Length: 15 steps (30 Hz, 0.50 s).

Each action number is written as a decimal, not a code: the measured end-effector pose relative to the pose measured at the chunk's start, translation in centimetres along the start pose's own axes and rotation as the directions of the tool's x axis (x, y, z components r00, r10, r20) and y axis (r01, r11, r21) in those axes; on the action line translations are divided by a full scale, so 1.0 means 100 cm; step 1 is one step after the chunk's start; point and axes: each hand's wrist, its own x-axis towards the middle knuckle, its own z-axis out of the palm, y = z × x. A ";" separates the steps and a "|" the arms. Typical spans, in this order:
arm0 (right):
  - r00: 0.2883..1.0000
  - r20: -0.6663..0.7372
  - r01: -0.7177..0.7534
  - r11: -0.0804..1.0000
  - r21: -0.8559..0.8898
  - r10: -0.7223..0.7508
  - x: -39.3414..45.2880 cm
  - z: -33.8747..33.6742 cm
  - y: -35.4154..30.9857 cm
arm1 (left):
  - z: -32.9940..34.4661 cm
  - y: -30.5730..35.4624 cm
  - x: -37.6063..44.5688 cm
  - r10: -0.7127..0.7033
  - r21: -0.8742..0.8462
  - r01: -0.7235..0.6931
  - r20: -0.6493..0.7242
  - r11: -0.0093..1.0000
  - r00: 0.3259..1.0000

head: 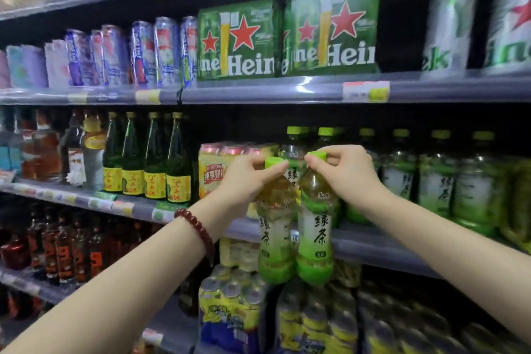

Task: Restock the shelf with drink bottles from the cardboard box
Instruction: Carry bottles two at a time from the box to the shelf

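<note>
Two green tea bottles with lime caps hang side by side in front of the middle shelf [373, 247]. My left hand [247, 178] pinches the neck and cap of the left bottle [275, 241]. My right hand [344, 172] pinches the cap of the right bottle [316, 236]. Both bottles are upright, touching each other, their bases below the shelf edge. Behind them on the shelf stand several more green tea bottles [436, 178]. The cardboard box is out of view.
Yellow drink packs [212, 172] and dark green glass bottles [155, 158] fill the shelf to the left. Green beer packs [238, 43] and cans sit on the shelf above. Shrink-wrapped bottle packs [230, 304] are stacked below.
</note>
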 end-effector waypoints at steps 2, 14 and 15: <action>1.000 -0.031 -0.001 1.000 -0.009 0.001 0.007 -0.021 0.000 | 0.017 0.012 0.010 0.032 -0.030 -0.032 0.009 0.999 0.999; 0.965 -0.260 0.020 0.998 -0.061 -0.035 0.032 -0.113 0.019 | 0.110 0.060 0.054 0.184 -0.112 -0.183 -0.008 0.977 0.983; 0.961 -0.276 0.011 0.998 -0.066 -0.029 0.032 -0.116 0.024 | 0.117 0.059 0.057 0.195 -0.094 -0.196 -0.019 0.976 0.981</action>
